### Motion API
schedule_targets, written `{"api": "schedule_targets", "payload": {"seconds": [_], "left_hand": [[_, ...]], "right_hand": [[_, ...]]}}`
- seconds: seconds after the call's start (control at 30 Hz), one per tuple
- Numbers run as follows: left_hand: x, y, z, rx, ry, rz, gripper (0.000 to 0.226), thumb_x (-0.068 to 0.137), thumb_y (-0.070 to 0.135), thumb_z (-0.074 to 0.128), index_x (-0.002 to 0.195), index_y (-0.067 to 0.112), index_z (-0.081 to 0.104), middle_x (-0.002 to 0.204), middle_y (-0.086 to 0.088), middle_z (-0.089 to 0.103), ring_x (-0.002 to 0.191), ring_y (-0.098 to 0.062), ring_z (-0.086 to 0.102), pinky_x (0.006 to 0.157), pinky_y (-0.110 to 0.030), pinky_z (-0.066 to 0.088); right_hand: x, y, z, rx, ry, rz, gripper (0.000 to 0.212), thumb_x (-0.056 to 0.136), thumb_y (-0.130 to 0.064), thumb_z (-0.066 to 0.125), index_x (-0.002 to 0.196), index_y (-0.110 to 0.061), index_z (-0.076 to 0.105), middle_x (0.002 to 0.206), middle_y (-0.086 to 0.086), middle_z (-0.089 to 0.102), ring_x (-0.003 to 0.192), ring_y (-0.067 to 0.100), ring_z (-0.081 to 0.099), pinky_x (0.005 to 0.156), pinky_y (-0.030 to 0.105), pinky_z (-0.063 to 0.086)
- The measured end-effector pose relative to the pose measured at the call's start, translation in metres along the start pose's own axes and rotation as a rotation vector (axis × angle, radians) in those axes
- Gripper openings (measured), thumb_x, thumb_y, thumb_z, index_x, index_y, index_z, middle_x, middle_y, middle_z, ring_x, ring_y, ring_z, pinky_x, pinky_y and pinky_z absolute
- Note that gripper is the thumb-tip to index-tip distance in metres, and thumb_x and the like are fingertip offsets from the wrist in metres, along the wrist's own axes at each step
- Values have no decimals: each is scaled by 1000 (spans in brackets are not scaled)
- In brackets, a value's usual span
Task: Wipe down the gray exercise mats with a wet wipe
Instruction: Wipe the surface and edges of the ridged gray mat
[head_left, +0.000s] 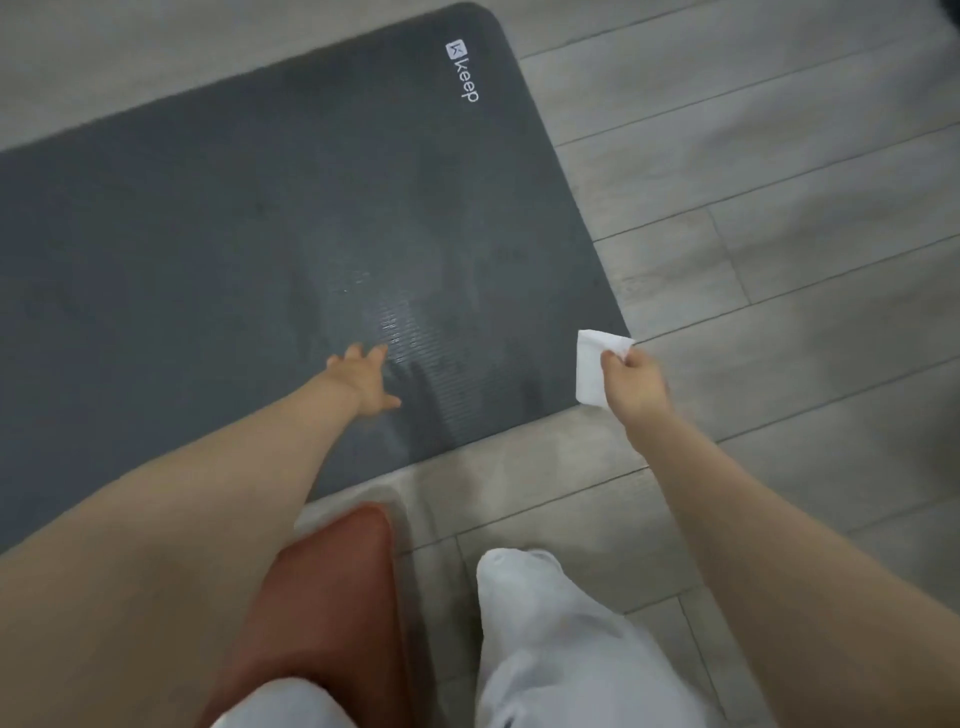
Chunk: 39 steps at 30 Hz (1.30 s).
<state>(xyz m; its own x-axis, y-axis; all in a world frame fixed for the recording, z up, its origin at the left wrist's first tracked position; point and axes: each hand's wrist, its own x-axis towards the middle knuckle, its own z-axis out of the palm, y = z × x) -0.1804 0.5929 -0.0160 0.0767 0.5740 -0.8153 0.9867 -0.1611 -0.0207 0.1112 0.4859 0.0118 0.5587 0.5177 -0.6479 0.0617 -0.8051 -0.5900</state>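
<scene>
Gray ribbed foam exercise mat (218, 249) with a white "keep" logo (462, 70) lay flat on the pale wood-plank floor (779, 208), spreading beneath and beyond the left hand (363, 379), which reached out over it with fingers spread and relaxed, holding nothing. A faint wet sheen (395, 322) showed just ahead of those fingers. Over the mat's near corner, the right hand (636, 382) pinched a folded white wet wipe (595, 366).
</scene>
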Motion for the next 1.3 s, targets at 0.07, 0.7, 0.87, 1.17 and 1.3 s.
{"api": "schedule_targets", "payload": {"seconds": [0.07,0.7,0.87,1.17,1.3], "left_hand": [[44,3,1,32,1,-3,96,90,53,62,158,25,0,164,-15,1,146,-46,13,118,-48,24],[219,-54,49,-65,759,248,62,97,46,20,156,29,24,164,-4,18,151,-26,10,119,-53,-3],[220,-54,46,-58,757,233,60,96,40,22,156,29,26,164,-3,20,151,-26,12,121,-53,1],[221,-58,45,-31,748,248,62,95,40,25,155,28,26,163,-4,21,151,-26,14,121,-54,4],[221,-59,44,-35,745,261,62,94,39,27,155,27,28,162,-5,24,150,-28,17,121,-55,5]], "right_hand": [[26,13,13,-21,33,-35,28,92,-19,42,105,-1,59,98,16,63,94,32,61,73,32,48],[209,-32,81,-36,637,-290,31,101,-17,36,122,-5,54,121,10,60,111,22,54,73,11,29],[237,-50,119,-127,563,-327,34,99,-14,36,129,-12,54,122,9,62,110,24,56,81,16,33],[215,-44,250,-483,-90,-1008,40,94,-4,41,128,-17,56,130,4,54,121,20,48,99,30,42],[260,-37,183,-909,-300,-1355,50,94,-20,27,138,-21,52,144,-1,48,135,20,43,111,34,35]]}}
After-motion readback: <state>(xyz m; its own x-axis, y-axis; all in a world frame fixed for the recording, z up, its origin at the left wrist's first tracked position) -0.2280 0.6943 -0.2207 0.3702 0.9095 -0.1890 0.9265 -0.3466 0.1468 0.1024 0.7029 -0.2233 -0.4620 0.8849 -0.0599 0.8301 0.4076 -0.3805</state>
